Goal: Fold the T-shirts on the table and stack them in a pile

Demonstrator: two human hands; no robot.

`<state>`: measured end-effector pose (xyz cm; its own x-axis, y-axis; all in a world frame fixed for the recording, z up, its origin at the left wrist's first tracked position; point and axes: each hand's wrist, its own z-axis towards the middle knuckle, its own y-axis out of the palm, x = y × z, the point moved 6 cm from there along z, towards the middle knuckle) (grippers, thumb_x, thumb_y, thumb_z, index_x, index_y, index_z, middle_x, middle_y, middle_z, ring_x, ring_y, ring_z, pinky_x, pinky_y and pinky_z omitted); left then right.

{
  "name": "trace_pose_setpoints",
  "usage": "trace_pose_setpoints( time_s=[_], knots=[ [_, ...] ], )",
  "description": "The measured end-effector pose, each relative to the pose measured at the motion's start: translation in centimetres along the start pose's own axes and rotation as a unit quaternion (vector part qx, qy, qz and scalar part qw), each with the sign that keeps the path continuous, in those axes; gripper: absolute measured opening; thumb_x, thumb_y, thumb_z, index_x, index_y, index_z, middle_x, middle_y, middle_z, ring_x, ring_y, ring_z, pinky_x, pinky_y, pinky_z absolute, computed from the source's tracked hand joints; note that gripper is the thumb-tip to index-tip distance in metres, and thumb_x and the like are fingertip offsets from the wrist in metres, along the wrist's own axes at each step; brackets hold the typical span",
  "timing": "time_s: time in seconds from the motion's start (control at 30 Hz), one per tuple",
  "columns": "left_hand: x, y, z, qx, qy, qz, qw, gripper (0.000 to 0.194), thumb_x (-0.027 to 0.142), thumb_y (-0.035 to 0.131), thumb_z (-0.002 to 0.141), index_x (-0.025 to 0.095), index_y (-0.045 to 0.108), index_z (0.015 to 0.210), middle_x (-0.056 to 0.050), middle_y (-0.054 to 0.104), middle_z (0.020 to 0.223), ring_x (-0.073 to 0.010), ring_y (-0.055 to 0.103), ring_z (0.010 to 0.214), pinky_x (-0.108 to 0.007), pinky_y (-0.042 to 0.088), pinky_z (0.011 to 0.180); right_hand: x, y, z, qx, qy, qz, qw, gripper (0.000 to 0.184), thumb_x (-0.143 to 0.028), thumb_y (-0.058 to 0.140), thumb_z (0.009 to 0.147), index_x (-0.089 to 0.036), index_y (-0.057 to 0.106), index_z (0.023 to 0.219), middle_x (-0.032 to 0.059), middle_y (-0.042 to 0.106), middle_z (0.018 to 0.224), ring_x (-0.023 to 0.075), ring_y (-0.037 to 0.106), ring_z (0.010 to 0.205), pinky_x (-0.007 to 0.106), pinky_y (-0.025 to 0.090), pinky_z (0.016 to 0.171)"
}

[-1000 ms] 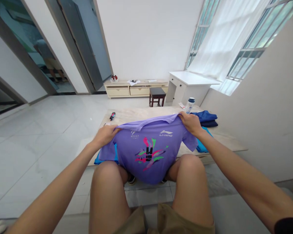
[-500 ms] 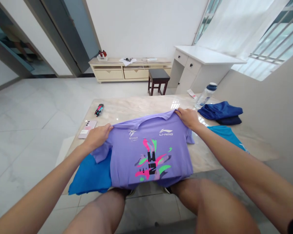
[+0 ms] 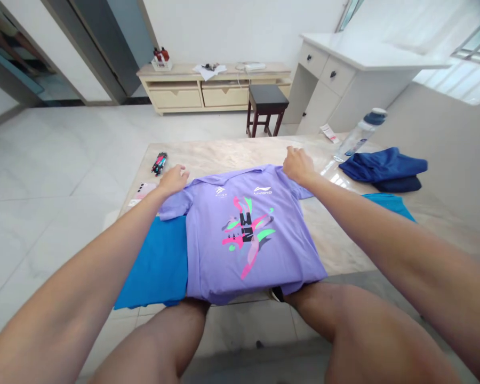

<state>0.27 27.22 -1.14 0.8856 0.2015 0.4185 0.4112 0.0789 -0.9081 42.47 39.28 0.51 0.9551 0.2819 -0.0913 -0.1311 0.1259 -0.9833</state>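
A purple T-shirt (image 3: 208,229) with white logos and a colourful print lies spread, front up, on the marble-look table, its hem hanging over the near edge by my knees. My left hand (image 3: 174,180) is just above the shirt's left shoulder, fingers loosely bent and apart, with no cloth visible in them. By the right shoulder, my right hand (image 3: 298,164) has its fingers bent and slightly apart and grips no cloth that I can see. A blue garment (image 3: 156,266) lies partly under the shirt's left side.
On the table (image 3: 224,152) are a bundle of pens (image 3: 159,164), a phone (image 3: 144,190), a clear water bottle (image 3: 358,136), dark blue clothing (image 3: 388,166) and a lighter blue cloth (image 3: 390,204). Beyond stand a stool (image 3: 268,98), a low cabinet (image 3: 176,98) and a white desk (image 3: 344,53).
Both hands have let go of the shirt's shoulders and moved slightly up off it. The shirt, earlier held stretched at the collar, now lies flatter on the table. The view has shifted.
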Motion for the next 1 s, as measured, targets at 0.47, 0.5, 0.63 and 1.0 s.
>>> trace_pose_setpoints(
  time_s=[0.47,0.5,0.63,1.0],
  knots=[
    [6.4,4.5,-17.6,-0.236,-0.021,0.184,0.954,0.026,0.028,0.064,0.096,0.014,0.078,0.114,-0.020,0.079,0.123,-0.0334,0.075,0.116,-0.035,0.056,0.092,3.0,0.1,-18.5,-0.252,0.091,-0.003,0.963,0.036,-0.031,0.056,0.106,-0.013,0.071,0.134,0.0230,0.074,0.134,0.0347,0.073,0.125,0.042,0.057,0.100],
    [6.1,4.5,-17.9,-0.251,-0.034,0.183,0.950,0.021,0.027,0.064,0.096,0.014,0.079,0.103,-0.018,0.082,0.111,-0.0319,0.077,0.106,-0.034,0.057,0.087,3.7,0.5,-18.9,-0.275,0.106,0.013,0.955,0.035,-0.034,0.059,0.105,-0.012,0.074,0.128,0.0228,0.076,0.130,0.0344,0.075,0.121,0.040,0.058,0.098],
    [4.6,4.5,-18.9,-0.282,-0.080,0.185,0.938,0.026,0.030,0.062,0.097,0.016,0.076,0.080,-0.012,0.079,0.077,-0.0275,0.077,0.079,-0.031,0.056,0.074,5.0,2.6,-19.9,-0.361,0.138,0.087,0.918,0.039,-0.041,0.062,0.104,-0.008,0.082,0.104,0.0210,0.082,0.099,0.0307,0.080,0.092,0.034,0.060,0.079],
    [3.3,4.4,-18.0,-0.175,-0.113,0.229,0.951,0.047,0.035,0.067,0.101,0.013,0.065,0.142,-0.026,0.073,0.140,-0.0373,0.072,0.131,-0.038,0.057,0.097,5.2,4.4,-17.2,-0.256,0.079,0.062,0.962,0.026,-0.034,0.064,0.101,-0.018,0.084,0.107,0.0144,0.082,0.117,0.0303,0.077,0.111,0.031,0.053,0.082]
  ],
)
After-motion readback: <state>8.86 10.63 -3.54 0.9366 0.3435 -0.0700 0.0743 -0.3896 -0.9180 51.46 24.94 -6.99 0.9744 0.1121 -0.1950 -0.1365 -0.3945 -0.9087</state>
